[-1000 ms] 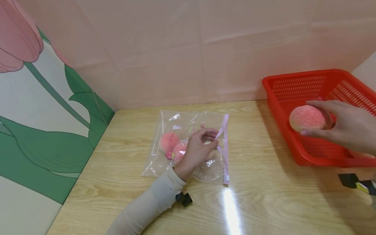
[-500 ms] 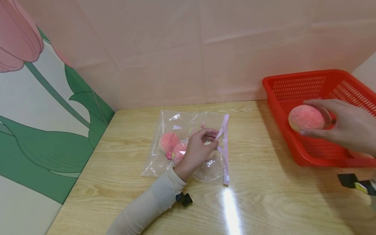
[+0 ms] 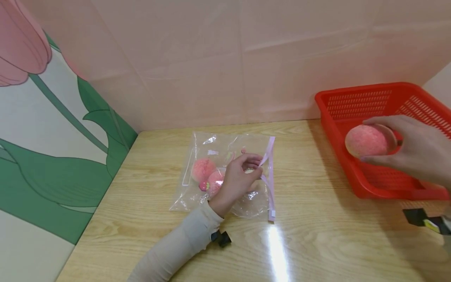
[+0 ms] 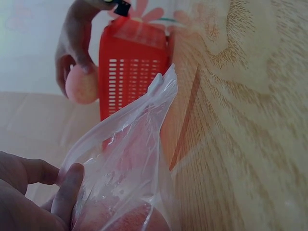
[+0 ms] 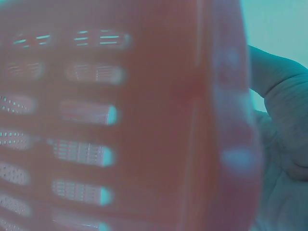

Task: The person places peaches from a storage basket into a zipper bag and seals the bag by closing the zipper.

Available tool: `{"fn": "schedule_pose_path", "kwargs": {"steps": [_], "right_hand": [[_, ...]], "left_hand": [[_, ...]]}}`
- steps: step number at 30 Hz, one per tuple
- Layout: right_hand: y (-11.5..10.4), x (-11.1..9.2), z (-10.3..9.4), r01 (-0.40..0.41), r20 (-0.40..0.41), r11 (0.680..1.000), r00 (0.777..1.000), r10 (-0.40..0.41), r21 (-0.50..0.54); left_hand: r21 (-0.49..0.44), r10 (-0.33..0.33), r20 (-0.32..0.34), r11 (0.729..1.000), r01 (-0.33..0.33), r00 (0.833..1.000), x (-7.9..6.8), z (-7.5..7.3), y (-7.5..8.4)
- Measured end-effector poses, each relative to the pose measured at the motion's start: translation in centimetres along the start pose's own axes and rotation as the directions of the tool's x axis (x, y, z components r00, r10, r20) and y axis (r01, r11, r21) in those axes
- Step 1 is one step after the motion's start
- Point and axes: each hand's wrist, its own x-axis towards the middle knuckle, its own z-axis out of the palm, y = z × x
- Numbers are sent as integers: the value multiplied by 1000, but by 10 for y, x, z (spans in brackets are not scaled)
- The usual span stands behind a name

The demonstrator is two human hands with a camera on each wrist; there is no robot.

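Peach (image 3: 368, 141) was shifted slightly over basket (image 3: 339, 145) toward its left rim, gripped by right hand (image 3: 421, 147); bag (image 3: 218, 154) pinched by left hand (image 3: 239, 178) near worktop's (image 3: 310, 219) back edge. Peach could be dropped if rim was clipped.

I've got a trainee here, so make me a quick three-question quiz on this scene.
1. True or false: the clear bag is fully closed.
2. Multiple choice: what does the right hand hold? A, a cup; B, a peach; C, a spoon.
3. Fill in: in the head view, the red basket stands to the bag's ___.

Key: 1, false, its mouth gapes at the left hand; 2, B; 3, right.
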Motion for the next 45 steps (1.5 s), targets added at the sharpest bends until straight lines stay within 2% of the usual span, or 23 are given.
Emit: {"fn": "schedule_pose_path", "kwargs": {"steps": [5, 10, 23, 28, 45], "right_hand": [[-5, -1, 0, 13, -15, 1000, 1000, -12, 24], [-10, 0, -1, 28, -10, 1000, 1000, -28, 4], [-10, 0, -3, 35, 64, 999, 997, -33, -16], [-13, 0, -4, 39, 51, 999, 998, -38, -17], [-23, -2, -4, 27, 0, 999, 1000, -27, 24]], "left_hand": [[7, 13, -5, 1000, -13, 1000, 0, 0, 1], [1, 14, -3, 1000, -14, 1000, 0, 0, 0], [-30, -16, 2, 999, 16, 1000, -1, 0, 1], [-26, -28, 5, 999, 28, 1000, -1, 0, 1], [-6, 8, 4, 1000, -8, 1000, 0, 0, 0]]}}
